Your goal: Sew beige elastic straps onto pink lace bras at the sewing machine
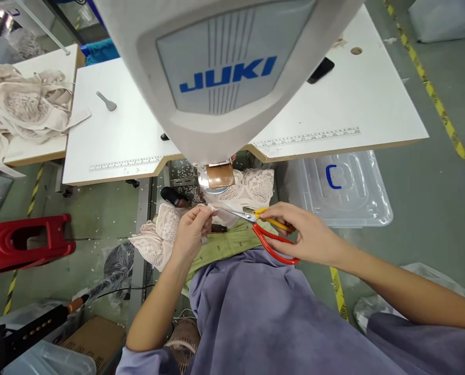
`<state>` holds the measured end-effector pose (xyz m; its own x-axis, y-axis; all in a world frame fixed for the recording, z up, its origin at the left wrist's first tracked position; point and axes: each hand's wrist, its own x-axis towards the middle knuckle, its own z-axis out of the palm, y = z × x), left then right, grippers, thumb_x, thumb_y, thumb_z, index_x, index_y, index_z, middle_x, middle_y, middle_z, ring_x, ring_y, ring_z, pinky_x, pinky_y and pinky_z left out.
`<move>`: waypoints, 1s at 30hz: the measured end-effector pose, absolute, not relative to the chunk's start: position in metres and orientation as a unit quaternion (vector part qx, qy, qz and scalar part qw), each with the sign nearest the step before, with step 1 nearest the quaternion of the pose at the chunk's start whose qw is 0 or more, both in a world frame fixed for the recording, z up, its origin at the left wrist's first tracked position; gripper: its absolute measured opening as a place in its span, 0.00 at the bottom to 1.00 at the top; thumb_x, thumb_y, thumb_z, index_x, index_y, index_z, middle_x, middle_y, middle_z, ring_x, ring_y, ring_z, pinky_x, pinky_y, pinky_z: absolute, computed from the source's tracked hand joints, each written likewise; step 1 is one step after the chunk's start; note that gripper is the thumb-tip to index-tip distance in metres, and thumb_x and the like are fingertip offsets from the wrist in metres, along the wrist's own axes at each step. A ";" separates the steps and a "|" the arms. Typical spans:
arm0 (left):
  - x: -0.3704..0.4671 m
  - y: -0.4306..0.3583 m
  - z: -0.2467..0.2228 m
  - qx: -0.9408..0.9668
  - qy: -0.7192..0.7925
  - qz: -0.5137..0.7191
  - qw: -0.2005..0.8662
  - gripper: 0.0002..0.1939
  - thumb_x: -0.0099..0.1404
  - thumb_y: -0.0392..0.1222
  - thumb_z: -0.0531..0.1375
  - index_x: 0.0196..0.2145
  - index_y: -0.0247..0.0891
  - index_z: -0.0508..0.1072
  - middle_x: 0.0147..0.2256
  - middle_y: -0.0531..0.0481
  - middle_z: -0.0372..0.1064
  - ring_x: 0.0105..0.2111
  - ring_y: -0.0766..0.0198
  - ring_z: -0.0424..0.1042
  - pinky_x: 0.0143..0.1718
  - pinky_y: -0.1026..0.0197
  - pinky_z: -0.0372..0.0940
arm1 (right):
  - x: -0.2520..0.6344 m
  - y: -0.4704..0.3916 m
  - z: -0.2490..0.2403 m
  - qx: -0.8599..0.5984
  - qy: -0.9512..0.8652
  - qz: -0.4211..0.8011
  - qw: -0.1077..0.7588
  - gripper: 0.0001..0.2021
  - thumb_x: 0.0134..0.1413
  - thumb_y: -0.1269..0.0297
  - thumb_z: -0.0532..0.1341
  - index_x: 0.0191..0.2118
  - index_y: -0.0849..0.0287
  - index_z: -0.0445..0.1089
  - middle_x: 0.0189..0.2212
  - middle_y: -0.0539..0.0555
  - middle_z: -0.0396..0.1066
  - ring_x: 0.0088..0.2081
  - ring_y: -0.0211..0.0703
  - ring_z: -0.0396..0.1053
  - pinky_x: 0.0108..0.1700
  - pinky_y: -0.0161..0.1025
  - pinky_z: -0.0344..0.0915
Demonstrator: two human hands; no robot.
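Note:
My right hand [300,232] grips a pair of scissors [258,217] with one yellow and one red handle. The blades point left and reach the fabric at the fingertips of my left hand [193,229]. Those fingers are closed in a pinch on the edge of a pale pink lace bra. One lace cup [167,221] hangs to the left of my left wrist, and another lace cup [258,185] lies behind the scissors, under the sewing machine [224,67]. A brown plate [220,175] sits at the machine's lower end. The exact spot between the blade tips is too small to make out.
The white sewing table [111,125] has a ruler strip along its front. More beige bras [29,104] are heaped on a table at the left. A clear lidded box [345,192] stands right, a red stool [29,239] left. A black phone [321,70] lies on the tabletop.

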<state>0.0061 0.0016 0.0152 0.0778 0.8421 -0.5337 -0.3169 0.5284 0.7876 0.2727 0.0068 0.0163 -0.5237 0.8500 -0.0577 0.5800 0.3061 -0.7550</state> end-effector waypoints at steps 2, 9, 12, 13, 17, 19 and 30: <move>0.005 0.001 0.014 0.234 0.540 0.427 0.687 0.19 0.55 0.54 0.68 0.27 0.35 0.73 0.18 0.60 0.53 0.18 0.74 0.49 0.22 0.66 0.46 | 0.268 0.005 0.017 -0.446 -0.787 0.389 0.175 0.16 0.53 0.59 0.65 0.48 0.51 0.70 0.42 0.55 0.76 0.30 0.43 0.72 0.30 0.40 0.67; 0.005 -0.003 0.016 0.304 0.582 0.414 0.630 0.16 0.61 0.52 0.65 0.27 0.36 0.72 0.24 0.54 0.67 0.22 0.72 0.63 0.26 0.66 0.59 | 0.243 0.012 0.014 -0.434 -0.793 0.394 0.168 0.17 0.53 0.58 0.65 0.49 0.52 0.70 0.42 0.54 0.76 0.32 0.42 0.73 0.32 0.39 0.68; 0.004 -0.003 0.018 0.339 0.599 0.405 0.602 0.15 0.63 0.51 0.63 0.27 0.36 0.73 0.24 0.54 0.67 0.23 0.70 0.64 0.28 0.66 0.62 | 0.238 0.018 0.013 -0.432 -0.791 0.401 0.164 0.16 0.54 0.59 0.65 0.49 0.52 0.71 0.40 0.53 0.76 0.30 0.41 0.72 0.30 0.38 0.67; 0.004 -0.003 0.018 0.346 0.604 0.403 0.594 0.15 0.63 0.50 0.63 0.26 0.37 0.73 0.24 0.54 0.67 0.23 0.70 0.65 0.28 0.65 0.62 | 0.237 0.020 0.013 -0.432 -0.789 0.405 0.164 0.16 0.55 0.59 0.65 0.49 0.52 0.72 0.39 0.53 0.77 0.29 0.41 0.72 0.30 0.38 0.66; 0.003 -0.004 0.017 0.364 0.621 0.404 0.565 0.15 0.65 0.50 0.62 0.26 0.37 0.72 0.23 0.54 0.67 0.23 0.70 0.64 0.27 0.65 0.61 | 0.239 0.022 0.015 -0.429 -0.787 0.414 0.157 0.15 0.58 0.59 0.64 0.51 0.50 0.74 0.38 0.52 0.78 0.30 0.42 0.73 0.29 0.38 0.65; 0.003 -0.005 0.015 0.364 0.623 0.413 0.556 0.15 0.65 0.50 0.62 0.27 0.37 0.72 0.23 0.55 0.66 0.23 0.70 0.63 0.27 0.65 0.60 | 0.242 0.019 0.016 -0.430 -0.792 0.405 0.158 0.14 0.60 0.59 0.63 0.51 0.49 0.74 0.37 0.52 0.78 0.29 0.42 0.73 0.29 0.38 0.66; 0.008 0.001 0.019 0.236 0.557 0.474 0.640 0.17 0.62 0.53 0.64 0.27 0.38 0.67 0.24 0.57 0.60 0.21 0.73 0.56 0.25 0.66 0.56 | 0.306 0.112 0.028 -0.558 -0.816 0.116 0.097 0.20 0.63 0.52 0.59 0.55 0.56 0.74 0.46 0.64 0.77 0.43 0.60 0.75 0.39 0.52 0.70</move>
